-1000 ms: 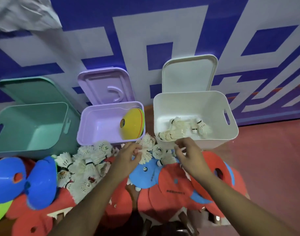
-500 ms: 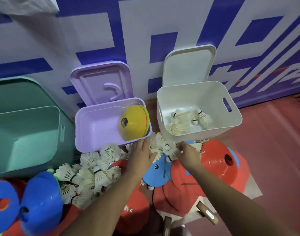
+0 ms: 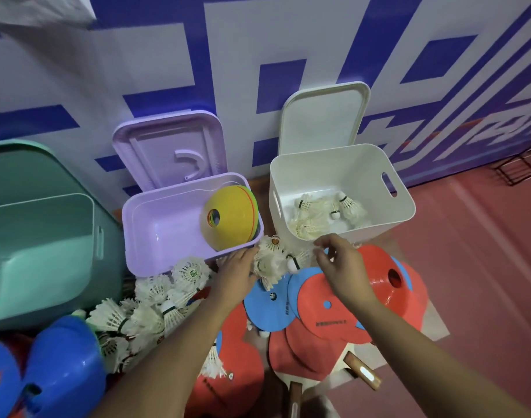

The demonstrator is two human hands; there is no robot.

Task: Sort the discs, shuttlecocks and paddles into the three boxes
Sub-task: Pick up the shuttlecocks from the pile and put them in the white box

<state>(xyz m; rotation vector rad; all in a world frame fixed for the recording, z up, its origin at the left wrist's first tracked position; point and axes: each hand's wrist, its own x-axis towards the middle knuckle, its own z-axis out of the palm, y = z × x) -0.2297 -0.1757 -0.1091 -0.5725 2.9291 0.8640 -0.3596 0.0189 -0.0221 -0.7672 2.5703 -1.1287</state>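
Shuttlecocks [image 3: 273,260] lying just before the white box [image 3: 342,173] are being gathered, the left hand [image 3: 237,271] laid half-open against them, the right hand [image 3: 338,260] pinched, on what cannot be told; next, a lift into that box is judged due.

There is only one view, from a camera worn on the person's head (a wide-angle one, so straight edges bend). It looks forward and steeply down, close above the three boxes [image 3: 342,188] standing before the blue-and-white wall [image 3: 258,55].
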